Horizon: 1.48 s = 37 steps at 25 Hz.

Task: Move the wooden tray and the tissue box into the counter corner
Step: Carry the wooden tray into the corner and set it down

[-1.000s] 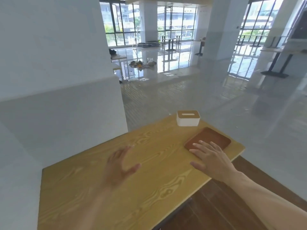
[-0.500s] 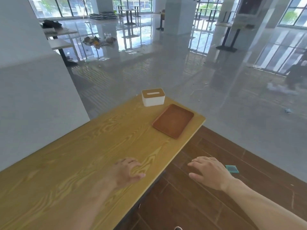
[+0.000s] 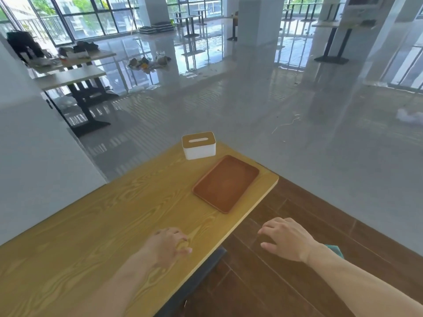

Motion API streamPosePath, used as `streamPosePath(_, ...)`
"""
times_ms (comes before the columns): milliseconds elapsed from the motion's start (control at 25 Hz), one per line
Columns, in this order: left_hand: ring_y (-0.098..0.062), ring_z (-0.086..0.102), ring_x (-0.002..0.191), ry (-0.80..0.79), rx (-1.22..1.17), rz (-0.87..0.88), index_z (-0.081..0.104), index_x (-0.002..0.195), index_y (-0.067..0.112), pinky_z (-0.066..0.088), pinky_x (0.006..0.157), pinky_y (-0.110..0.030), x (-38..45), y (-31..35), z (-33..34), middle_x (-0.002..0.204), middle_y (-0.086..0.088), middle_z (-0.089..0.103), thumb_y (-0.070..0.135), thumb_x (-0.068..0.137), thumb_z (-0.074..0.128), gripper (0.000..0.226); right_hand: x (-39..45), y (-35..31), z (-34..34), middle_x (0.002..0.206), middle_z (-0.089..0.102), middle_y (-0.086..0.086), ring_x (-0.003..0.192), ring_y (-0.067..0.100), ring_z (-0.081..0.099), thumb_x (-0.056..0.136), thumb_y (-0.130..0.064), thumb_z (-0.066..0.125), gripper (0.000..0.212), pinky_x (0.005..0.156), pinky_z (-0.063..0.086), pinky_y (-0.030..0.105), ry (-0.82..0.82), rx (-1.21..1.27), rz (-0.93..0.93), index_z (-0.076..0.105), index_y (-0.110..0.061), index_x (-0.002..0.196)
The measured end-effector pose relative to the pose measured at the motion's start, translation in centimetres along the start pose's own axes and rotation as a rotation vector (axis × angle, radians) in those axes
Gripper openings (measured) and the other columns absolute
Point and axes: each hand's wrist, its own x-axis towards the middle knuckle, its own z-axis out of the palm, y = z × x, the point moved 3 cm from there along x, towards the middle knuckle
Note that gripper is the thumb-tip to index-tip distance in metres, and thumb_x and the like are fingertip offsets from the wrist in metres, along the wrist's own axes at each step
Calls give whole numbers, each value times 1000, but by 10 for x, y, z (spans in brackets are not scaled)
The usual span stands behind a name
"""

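A white tissue box [image 3: 199, 146] with a wooden lid stands at the far corner of the yellow wooden counter [image 3: 103, 229]. Right beside it, nearer to me, a flat brown wooden tray [image 3: 226, 183] lies along the counter's right end. My left hand [image 3: 168, 244] hovers over the counter's near edge, fingers loosely curled, holding nothing. My right hand [image 3: 286, 239] hangs past the counter edge above the dark floor, fingers spread and empty. Both hands are well short of the tray.
A grey wall [image 3: 34, 161] runs along the counter's left side. Dark wood flooring [image 3: 309, 225] lies to the right, with a small teal object [image 3: 335, 249] behind my right wrist. Tables and pillars stand in the hall beyond.
My right hand has drawn back from the tray's near edge to past the counter edge. My left hand has pulled back too. The view has shifted back, so tray and box look farther.
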Motion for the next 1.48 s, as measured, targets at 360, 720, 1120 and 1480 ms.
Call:
streamPosePath(360,-16,39,136,-84,-48,-133,48,137,39,33,110,-40,67,16,-11,149,9,41,73,87,39,61,57,82,-3,146,52,-8,136,15,43,98,-55,38,49,107,37,39,-28,-11,-44,51,-32,139)
streamPosePath(720,-18,44,131,-99,-168,-205,51,134,36,37,106,-40,156,1,-11,144,7,46,72,88,40,60,158,123,3,138,57,-9,124,17,51,99,-56,35,49,99,41,37,-139,-60,-117,50,-33,139)
streamPosePath(1120,-26,39,138,-198,-274,-352,42,144,28,37,110,-46,239,-30,-9,153,-6,40,71,89,41,70,270,162,12,119,66,-9,108,17,61,97,-60,40,45,86,49,35,-266,-77,-40,56,-29,124)
streamPosePath(1480,-29,55,123,41,-793,-798,39,144,15,49,96,-41,262,-10,18,141,-10,52,57,87,62,75,312,203,39,95,68,1,78,19,66,85,-79,42,80,62,50,34,-492,259,460,48,-11,125)
